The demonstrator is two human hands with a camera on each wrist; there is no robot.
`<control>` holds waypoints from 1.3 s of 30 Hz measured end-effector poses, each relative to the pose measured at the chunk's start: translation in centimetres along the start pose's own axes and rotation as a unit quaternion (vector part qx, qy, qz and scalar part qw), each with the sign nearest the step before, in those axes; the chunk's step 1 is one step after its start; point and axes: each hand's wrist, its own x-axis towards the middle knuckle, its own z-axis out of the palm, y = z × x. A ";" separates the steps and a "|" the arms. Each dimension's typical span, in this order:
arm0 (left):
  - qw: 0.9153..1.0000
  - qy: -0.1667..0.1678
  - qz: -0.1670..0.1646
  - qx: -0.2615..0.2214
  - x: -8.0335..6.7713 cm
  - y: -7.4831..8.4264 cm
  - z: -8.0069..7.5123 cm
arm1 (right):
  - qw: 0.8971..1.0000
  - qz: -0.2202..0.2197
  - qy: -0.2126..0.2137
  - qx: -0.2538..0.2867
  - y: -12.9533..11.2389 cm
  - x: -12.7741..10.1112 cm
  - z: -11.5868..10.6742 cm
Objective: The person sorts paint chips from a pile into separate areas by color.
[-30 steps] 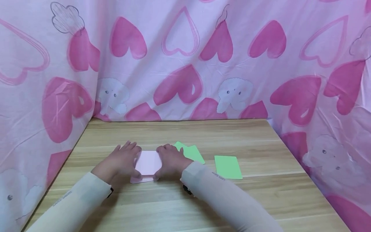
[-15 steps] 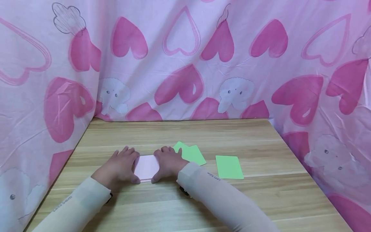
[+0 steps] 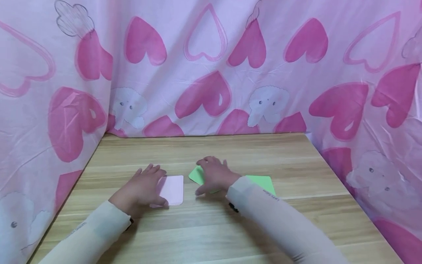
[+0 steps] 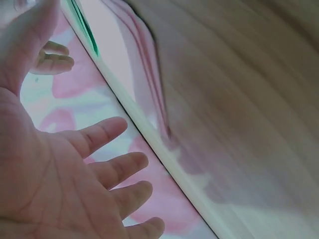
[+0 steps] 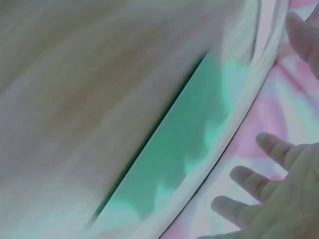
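A stack of square pink cards (image 3: 174, 190) lies on the table left of the middle; in the left wrist view the pink cards (image 4: 148, 62) show slightly uneven edges. My left hand (image 3: 141, 186) hovers at the stack's left side, fingers spread and relaxed, covering part of it. To the right, overlapping green cards (image 3: 196, 175) lie mostly hidden beneath my right hand (image 3: 214, 176). That hand's fingers are loosely extended above them, with nothing gripped. In the right wrist view, a green card (image 5: 169, 144) lies flat with finger shadows on it, apart from the fingertips (image 5: 227, 204).
Another green card (image 3: 263, 183) lies farther right, partly covered by the right sleeve (image 3: 263, 209). The wooden table (image 3: 158, 152) ends at a pink curtain (image 3: 211, 91) printed with hearts, behind and on both sides.
Both hands evened up the pink stack and drew it slightly nearer. The right hand then let go and moved right over the green cards, while the left hand loosened beside the stack.
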 end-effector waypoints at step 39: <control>0.999 -0.022 -0.001 0.027 9.3 12.5 2.1 | 0.996 -0.004 -0.062 -0.070 9.5 -0.8 -2.6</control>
